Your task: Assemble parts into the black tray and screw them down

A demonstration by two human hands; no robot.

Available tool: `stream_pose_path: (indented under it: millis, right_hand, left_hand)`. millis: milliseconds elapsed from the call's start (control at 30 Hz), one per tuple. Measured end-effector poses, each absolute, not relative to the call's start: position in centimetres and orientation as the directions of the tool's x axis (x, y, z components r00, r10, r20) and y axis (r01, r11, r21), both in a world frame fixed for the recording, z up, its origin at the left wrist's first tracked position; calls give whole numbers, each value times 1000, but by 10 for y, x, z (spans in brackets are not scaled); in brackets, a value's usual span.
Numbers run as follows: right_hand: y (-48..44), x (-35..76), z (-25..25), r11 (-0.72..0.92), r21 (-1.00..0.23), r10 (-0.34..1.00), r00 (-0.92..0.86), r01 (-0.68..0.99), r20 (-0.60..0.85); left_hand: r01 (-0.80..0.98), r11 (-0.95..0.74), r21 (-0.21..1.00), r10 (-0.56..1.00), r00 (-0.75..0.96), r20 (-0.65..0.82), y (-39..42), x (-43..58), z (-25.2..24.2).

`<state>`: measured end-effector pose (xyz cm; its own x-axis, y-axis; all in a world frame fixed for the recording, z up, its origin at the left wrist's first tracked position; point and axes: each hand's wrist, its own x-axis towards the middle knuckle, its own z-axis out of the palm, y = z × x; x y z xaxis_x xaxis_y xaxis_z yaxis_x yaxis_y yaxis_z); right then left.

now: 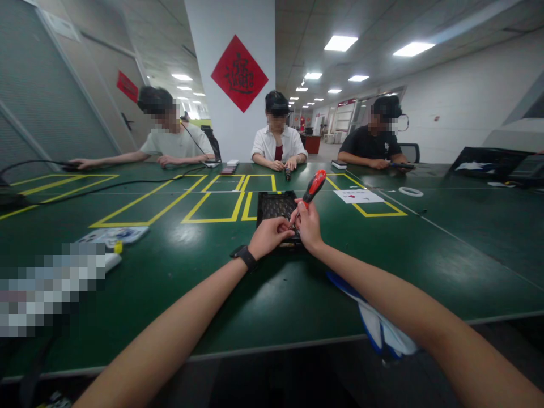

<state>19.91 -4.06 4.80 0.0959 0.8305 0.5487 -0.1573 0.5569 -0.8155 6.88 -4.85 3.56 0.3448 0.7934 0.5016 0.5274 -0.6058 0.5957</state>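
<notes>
A black tray-like case (272,205) with a dark, patterned inside lies on the green table in front of me. My right hand (310,229) is closed around a screwdriver (315,186) with a red and black handle. The handle points up and leans right, while the shaft runs down toward the case's near end. My left hand (271,237), with a black watch on its wrist, rests at the near left of the case. Its thumb and fingers are pinched together close to the screwdriver's lower end. Whatever lies between those fingertips is too small to make out.
Blue-and-white gloves (389,331) hang over the table's near edge under my right forearm. A paper sheet (359,196) and a white tape ring (411,192) lie to the right. Yellow tape outlines mark the green table (204,317). Three people sit across from me.
</notes>
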Motion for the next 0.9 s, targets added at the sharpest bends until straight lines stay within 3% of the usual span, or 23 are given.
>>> stream_pose_path:
  millis: [167, 367, 633, 900]
  right_hand:
    - [-43, 198, 49, 559, -807, 825, 31, -189, 564]
    - [-43, 197, 49, 544, -812, 825, -41, -210, 564]
    - [-44, 196, 48, 595, -786, 797, -8, -171, 604]
    - [-43, 197, 48, 580, -788, 801, -32, -207, 598]
  left_hand:
    - [485, -576, 658, 817, 333, 471, -45, 67, 33]
    - [306, -539, 785, 820, 403, 406, -46, 66, 35]
    - [429, -561, 708, 828, 290, 481, -45, 67, 33]
    - [354, -551, 756, 829, 332, 450, -50, 67, 39]
